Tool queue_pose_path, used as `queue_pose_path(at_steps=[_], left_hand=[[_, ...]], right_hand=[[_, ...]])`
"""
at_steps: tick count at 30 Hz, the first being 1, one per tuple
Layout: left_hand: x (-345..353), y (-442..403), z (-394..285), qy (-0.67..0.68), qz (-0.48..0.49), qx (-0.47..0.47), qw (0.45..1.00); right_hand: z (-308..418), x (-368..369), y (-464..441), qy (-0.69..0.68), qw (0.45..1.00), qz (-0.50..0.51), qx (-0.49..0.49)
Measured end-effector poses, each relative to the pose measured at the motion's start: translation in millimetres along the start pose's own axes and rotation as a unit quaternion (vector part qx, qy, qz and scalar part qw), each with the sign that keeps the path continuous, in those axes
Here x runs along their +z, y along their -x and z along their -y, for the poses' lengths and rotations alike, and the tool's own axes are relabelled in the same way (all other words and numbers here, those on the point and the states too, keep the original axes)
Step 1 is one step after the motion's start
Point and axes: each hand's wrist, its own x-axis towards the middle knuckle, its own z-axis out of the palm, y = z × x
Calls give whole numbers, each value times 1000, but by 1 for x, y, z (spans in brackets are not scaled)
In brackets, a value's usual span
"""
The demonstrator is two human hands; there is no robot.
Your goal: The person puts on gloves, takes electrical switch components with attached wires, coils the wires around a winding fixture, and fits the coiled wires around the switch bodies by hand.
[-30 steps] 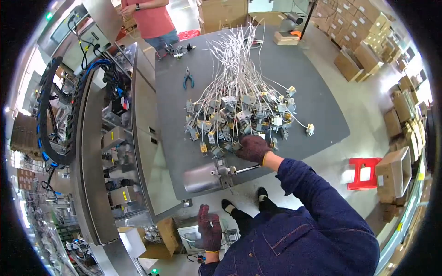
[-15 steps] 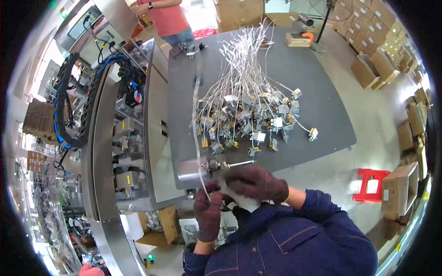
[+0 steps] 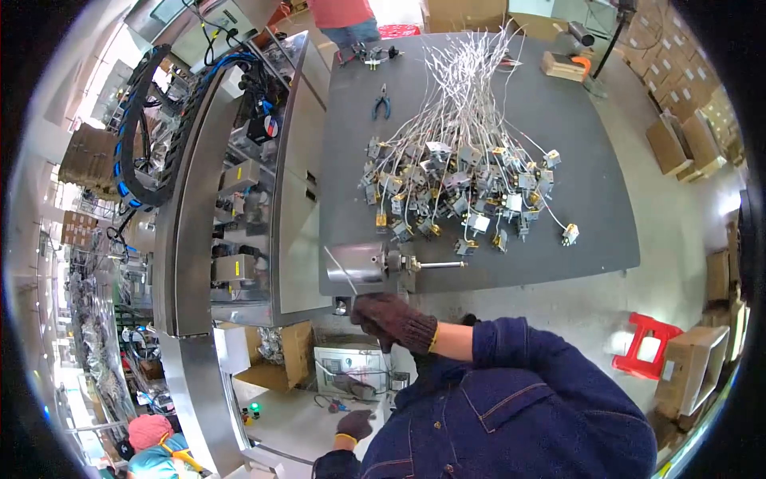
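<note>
My right hand [image 3: 394, 321], in a dark red glove, is closed at the table's front edge, with a thin white wire [image 3: 341, 270] rising from its fingers. Just above it lies a metal cylinder [image 3: 356, 263] with a rod pointing right. My left hand [image 3: 356, 425], gloved too, is low beside my body; its fingers are too small to read. Many small metal parts [image 3: 459, 191] with white wires [image 3: 463, 80] lie heaped on the dark table [image 3: 582, 199]. Blue-handled pliers [image 3: 381, 104] rest at the upper left of the table.
A metal machine [image 3: 295, 176] stands left of the table. Below it are an open carton [image 3: 289, 363] and a white box [image 3: 351, 363]. A red stool [image 3: 648, 346] and cartons [image 3: 692, 367] are at right. One person [image 3: 343, 16] stands beyond the table, another [image 3: 152, 435] at lower left.
My right hand went from the heap to the front edge and now has a wire. My left hand came up to the wire, then dropped low. The view has shifted.
</note>
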Motion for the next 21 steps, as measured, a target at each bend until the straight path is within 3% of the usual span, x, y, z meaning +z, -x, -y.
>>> queue_pose_path(at_steps=[1,4,7,9,11,14,18,21], left_hand=[[-12,10,6,-16,10,-36,999],[-67,42,4,-32,87,-104,990],[-84,60,47,1,73,-86,994],[-121,61,35,-93,135,-156,974],[-151,62,16,-131,140,-156,969],[-166,64,19,-189,145,-151,959],[-174,66,19,-212,154,-158,952],[-173,65,17,-216,143,-154,953]], right_hand=[[-17,1,-9,-123,992,-25,30],[-25,8,5,-184,983,-5,17],[-12,17,15,-255,964,-16,74],[-10,21,18,-301,948,-34,99],[-11,21,22,-394,908,107,89],[-17,22,17,-364,924,54,105],[-17,17,21,-346,933,55,85],[-19,0,24,-244,964,28,99]])
